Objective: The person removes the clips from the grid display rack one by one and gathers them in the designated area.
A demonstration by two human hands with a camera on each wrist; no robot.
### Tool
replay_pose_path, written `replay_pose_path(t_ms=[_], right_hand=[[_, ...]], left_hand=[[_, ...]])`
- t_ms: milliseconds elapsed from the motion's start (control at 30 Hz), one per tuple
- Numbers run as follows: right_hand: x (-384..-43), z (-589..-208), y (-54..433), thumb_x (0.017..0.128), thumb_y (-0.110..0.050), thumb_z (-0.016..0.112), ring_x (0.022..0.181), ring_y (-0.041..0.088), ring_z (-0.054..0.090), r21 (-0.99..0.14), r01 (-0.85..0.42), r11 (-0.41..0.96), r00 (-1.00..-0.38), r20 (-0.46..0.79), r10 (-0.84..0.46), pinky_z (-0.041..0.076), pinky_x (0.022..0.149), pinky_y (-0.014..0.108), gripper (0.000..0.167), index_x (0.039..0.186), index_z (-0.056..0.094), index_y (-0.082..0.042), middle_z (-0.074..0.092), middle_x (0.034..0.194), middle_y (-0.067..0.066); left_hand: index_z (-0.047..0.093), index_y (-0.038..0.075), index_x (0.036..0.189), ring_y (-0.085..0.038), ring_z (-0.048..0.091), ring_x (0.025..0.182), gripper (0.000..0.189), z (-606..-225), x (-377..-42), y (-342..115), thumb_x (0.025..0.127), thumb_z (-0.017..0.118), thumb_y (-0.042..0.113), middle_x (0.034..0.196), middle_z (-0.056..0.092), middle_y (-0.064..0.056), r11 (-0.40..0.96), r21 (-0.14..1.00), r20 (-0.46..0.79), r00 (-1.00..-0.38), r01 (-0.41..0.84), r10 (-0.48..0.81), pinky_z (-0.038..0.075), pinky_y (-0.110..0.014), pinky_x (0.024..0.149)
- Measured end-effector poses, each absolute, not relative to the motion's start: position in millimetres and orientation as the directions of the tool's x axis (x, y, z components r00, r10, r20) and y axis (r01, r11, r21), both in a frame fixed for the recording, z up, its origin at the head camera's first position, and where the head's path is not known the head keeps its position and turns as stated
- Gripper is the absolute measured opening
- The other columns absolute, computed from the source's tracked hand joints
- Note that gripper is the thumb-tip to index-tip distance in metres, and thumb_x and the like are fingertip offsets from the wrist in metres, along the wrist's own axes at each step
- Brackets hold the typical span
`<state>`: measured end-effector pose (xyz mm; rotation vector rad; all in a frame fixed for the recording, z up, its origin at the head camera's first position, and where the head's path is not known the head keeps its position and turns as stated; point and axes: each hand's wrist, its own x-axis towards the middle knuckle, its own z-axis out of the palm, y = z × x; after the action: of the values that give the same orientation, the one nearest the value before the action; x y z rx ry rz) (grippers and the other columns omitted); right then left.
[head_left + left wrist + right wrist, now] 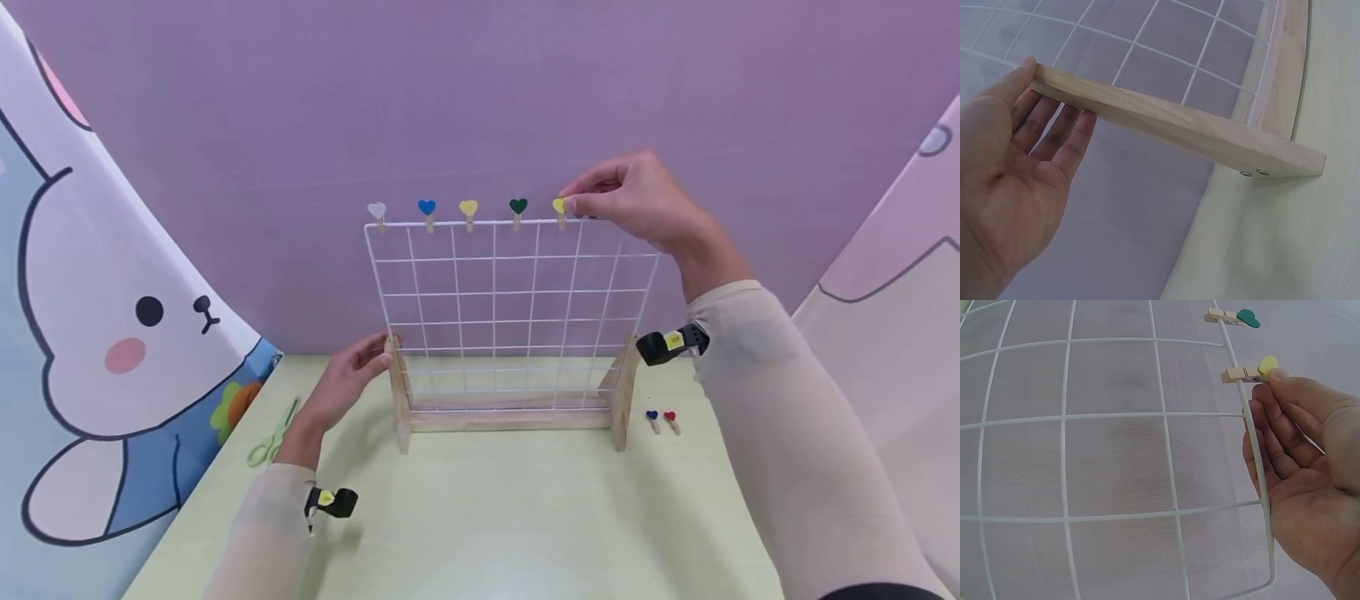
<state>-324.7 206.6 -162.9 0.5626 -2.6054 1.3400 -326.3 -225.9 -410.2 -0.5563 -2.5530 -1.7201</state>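
Note:
A white wire grid [494, 293] stands upright in a wooden stand [510, 421]. At the grid's top wire, my right hand [645, 200] pinches a small clothespin with a yellow heart [1266, 367]; its wooden jaws sit over the wire. Left of it along the same wire are clothespins with a dark green heart [518, 206], a pale yellow heart [468, 208], a blue heart [427, 207] and a white heart [377, 212]. My left hand [1016, 169] holds the upper end of the stand's left wooden upright [1166, 115], thumb on one side and fingers on the other.
Two more clothespins, one with a dark blue heart [652, 416] and one with a red heart [671, 417], lie on the table [525, 517] right of the stand. Green scissors [273, 437] lie at the left edge. A purple backdrop [375, 100] rises behind.

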Motion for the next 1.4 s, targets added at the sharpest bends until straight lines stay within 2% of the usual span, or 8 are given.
replay_pose_path(t_ms=[233,767,967,1400], right_hand=[[-325.0,-163.0,206.5,0.095,-0.022,0.077,0.095,0.016,0.072,-0.759,-0.398,0.515,-0.917,0.312,-0.249,0.059,0.083,0.018,0.024,0.114,0.078,-0.008,0.076,0.105,-0.003],[-321.8,-161.9,208.5,0.094,-0.021,0.078,0.091,0.017,0.073,-0.772,-0.407,0.488,-0.913,0.339,-0.227,0.060,0.080,0.018,0.022,0.111,0.079,-0.006,0.077,0.101,-0.004],[-322.2,-162.2,209.7,0.094,-0.022,0.078,0.091,0.018,0.072,-0.772,-0.399,0.495,-0.917,0.332,-0.221,0.059,0.079,0.018,0.024,0.113,0.079,-0.008,0.077,0.104,-0.001],[-310.7,-167.4,222.0,0.094,-0.027,0.078,0.092,0.019,0.064,-0.756,-0.460,0.466,-0.887,0.412,-0.207,0.055,0.080,0.020,0.027,0.114,0.079,-0.010,0.074,0.100,-0.005]], left_hand=[[0.050,0.020,0.154,-0.027,0.048,0.145,0.055,-408.8,-327.7,-224.7,0.105,0.058,0.045,0.153,0.055,-0.007,0.331,0.896,0.215,-0.942,0.296,0.259,0.038,-0.054,0.122],[0.052,0.019,0.152,-0.027,0.049,0.143,0.055,-407.6,-327.0,-220.4,0.104,0.059,0.045,0.151,0.057,-0.008,0.332,0.901,0.211,-0.950,0.280,0.228,0.039,-0.054,0.122],[0.054,0.020,0.151,-0.025,0.051,0.141,0.053,-409.0,-328.3,-220.6,0.104,0.060,0.045,0.149,0.059,-0.006,0.319,0.906,0.211,-0.949,0.280,0.234,0.040,-0.052,0.121],[0.054,0.020,0.150,-0.018,0.055,0.137,0.052,-415.0,-332.6,-221.8,0.104,0.059,0.044,0.148,0.061,-0.004,0.321,0.900,0.221,-0.943,0.296,0.249,0.047,-0.030,0.113]])
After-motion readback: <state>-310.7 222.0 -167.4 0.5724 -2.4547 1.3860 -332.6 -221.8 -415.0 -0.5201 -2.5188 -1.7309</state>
